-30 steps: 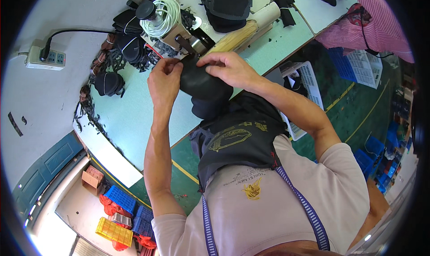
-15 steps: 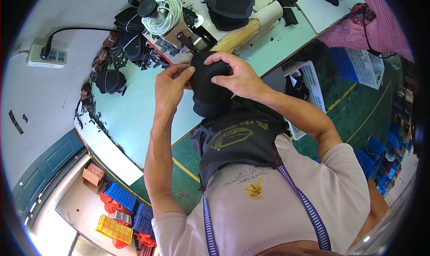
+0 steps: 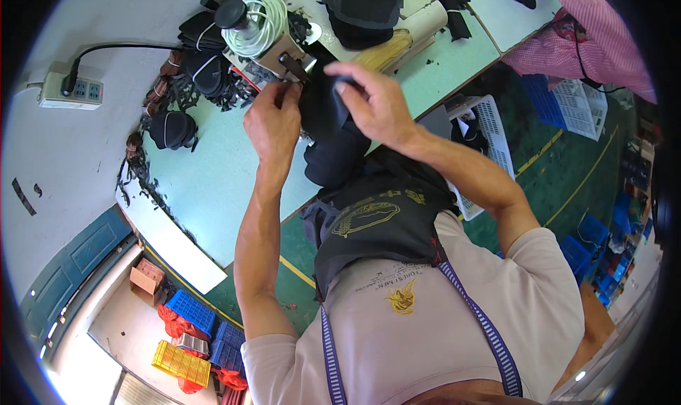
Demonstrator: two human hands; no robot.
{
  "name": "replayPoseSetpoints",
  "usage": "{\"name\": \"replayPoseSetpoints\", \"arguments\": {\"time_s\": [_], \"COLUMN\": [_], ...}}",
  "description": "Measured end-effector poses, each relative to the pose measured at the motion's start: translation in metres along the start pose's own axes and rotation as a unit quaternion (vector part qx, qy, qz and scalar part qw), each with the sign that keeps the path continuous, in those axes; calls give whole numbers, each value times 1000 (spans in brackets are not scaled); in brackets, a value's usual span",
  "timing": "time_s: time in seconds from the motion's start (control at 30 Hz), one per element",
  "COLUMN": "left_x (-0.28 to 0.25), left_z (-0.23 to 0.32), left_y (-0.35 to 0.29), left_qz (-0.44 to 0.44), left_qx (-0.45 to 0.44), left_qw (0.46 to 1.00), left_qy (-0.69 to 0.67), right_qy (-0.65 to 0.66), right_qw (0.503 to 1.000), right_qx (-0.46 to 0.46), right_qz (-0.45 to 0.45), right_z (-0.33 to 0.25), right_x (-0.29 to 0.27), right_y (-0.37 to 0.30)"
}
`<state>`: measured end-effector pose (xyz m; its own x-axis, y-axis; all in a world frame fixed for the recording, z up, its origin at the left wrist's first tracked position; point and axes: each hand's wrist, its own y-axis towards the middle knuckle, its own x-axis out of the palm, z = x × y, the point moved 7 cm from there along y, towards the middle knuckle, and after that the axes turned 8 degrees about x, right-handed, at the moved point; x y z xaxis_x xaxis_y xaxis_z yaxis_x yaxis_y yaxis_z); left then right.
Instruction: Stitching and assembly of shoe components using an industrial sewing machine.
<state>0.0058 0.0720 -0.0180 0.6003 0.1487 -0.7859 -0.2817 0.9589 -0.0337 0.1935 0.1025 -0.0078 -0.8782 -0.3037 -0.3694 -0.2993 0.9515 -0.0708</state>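
Head view: left hand (image 3: 273, 121) and right hand (image 3: 372, 103) pinch black fabric (image 3: 326, 132).

Matt black cloth piece (image 3: 328, 132) is lying soft and slightly creased on the smooth, pale green desk (image 3: 213, 171). The sewing machine head (image 3: 273, 54) is showing dull beige painted metal. A white plastic basket (image 3: 482, 132) is looking glossy and ribbed.

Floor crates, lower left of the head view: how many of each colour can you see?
Blue crates: 2
Yellow crate: 1
Total: 3
A red-orange heap lies among them; whether it hides more crates cannot be told.
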Motion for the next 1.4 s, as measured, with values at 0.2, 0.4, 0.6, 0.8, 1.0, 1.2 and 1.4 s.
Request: {"name": "replayPoseSetpoints", "arguments": {"time_s": [0.2,0.4,0.6,0.8,1.0,1.2,1.4], "left_x": [0,53,51,18,-5,-8,-10], "left_z": [-45,-76,-78,-27,-17,-15,-17], "left_y": [-59,-135,-146,-82,-19,3,12], "left_qz": [8,-120,-92,-233,-137,-73,-94], "left_qx": [-84,24,-17,-14,-14,-41,-26], "left_qw": [988,991,996,943,966,992,994], "left_qy": [-131,59,9,-237,-220,-96,-58], "right_qy": [56,-243,-165,-53,-27,-128,-157], "right_qw": [954,833,923,938,952,976,972], "right_qx": [-242,-429,-319,-281,-105,47,40], "right_qz": [168,251,139,-197,-287,-170,-170], "right_z": [-58,-68,-44,-38,-12,10,8], "right_x": [-88,-111,-66,-1,9,5,14], "right_y": [16,31,2,-21,8,28,29]}}
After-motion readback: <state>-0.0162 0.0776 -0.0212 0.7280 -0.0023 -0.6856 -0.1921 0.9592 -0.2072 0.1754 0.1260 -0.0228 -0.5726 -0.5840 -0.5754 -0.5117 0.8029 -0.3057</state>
